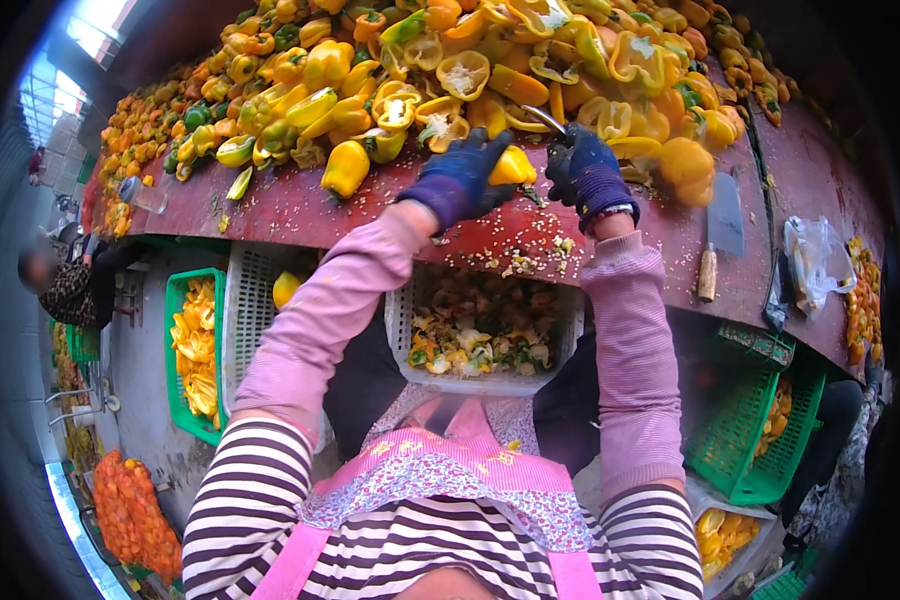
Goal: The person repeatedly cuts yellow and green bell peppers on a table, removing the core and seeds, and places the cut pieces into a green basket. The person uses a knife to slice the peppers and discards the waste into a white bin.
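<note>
My left hand [460, 175], in a dark blue glove, grips a yellow pepper [511, 166] above the red worktable [470, 230]. Just right of it, my right hand [580, 170], also gloved, is closed on a curved metal tool [542, 117] pointing up to the left. Another whole yellow pepper [346, 169] lies left of my hands. Behind them is a big heap of halved and whole peppers [462, 75]. Seeds are scattered along the near edge. Below that edge, in front of my lap, a white crate [401, 330] holds cores and scraps.
A cleaver [724, 220] and a plastic bag [812, 264] lie at right; a clear container [143, 195] at left. Green crates of peppers [178, 355] [735, 440] stand either side below. A red mesh sack [135, 515] is lower left. Co-workers sit at far left [82, 285] and right [820, 470].
</note>
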`<control>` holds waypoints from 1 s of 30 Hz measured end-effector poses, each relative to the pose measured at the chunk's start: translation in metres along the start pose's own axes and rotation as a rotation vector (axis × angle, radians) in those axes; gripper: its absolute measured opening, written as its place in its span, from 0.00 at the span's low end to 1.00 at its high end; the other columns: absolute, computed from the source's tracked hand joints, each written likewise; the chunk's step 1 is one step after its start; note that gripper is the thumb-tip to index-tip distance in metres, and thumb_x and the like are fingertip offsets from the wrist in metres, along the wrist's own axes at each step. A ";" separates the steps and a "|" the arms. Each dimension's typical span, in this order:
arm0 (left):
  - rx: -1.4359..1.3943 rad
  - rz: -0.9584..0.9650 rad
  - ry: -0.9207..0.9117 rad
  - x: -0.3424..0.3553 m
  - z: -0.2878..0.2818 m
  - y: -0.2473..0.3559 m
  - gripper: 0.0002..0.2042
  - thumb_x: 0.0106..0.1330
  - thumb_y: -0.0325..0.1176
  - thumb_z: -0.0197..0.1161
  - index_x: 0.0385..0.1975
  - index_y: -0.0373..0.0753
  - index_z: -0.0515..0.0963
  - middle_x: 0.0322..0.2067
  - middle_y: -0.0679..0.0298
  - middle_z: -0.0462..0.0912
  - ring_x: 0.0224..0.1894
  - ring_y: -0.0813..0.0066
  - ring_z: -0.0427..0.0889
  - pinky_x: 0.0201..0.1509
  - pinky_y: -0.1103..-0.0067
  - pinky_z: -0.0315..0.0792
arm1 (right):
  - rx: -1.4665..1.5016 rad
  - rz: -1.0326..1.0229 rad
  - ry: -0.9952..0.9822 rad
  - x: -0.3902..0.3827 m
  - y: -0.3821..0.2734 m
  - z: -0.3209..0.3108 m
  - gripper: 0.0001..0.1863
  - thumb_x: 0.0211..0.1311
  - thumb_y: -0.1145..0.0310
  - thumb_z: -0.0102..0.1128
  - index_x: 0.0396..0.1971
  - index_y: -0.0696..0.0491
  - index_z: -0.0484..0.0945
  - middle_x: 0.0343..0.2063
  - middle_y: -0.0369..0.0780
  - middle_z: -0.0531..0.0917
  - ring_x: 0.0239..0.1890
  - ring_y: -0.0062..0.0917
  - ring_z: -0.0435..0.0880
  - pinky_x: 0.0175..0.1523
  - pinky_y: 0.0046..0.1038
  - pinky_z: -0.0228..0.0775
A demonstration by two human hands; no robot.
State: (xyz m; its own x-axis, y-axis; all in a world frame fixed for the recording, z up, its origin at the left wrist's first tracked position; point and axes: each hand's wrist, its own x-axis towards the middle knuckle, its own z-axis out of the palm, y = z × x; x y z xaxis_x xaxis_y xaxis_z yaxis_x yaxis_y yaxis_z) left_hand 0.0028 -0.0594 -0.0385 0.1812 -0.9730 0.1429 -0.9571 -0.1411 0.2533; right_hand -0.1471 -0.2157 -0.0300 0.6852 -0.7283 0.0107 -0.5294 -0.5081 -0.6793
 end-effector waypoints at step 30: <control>-0.886 -0.028 0.725 -0.013 0.001 0.007 0.16 0.72 0.31 0.57 0.56 0.34 0.70 0.50 0.57 0.76 0.49 0.69 0.79 0.51 0.76 0.77 | 0.381 0.049 -0.126 -0.029 -0.040 0.070 0.07 0.66 0.67 0.52 0.39 0.54 0.74 0.23 0.47 0.82 0.23 0.41 0.81 0.27 0.39 0.71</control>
State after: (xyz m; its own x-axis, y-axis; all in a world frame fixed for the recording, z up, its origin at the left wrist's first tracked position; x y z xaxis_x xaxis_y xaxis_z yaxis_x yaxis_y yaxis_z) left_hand -0.0062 -0.0480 -0.0400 0.5626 -0.5970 0.5719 -0.5071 0.2972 0.8090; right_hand -0.1108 -0.1427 -0.0543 0.7321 -0.6734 -0.1024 -0.3560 -0.2501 -0.9004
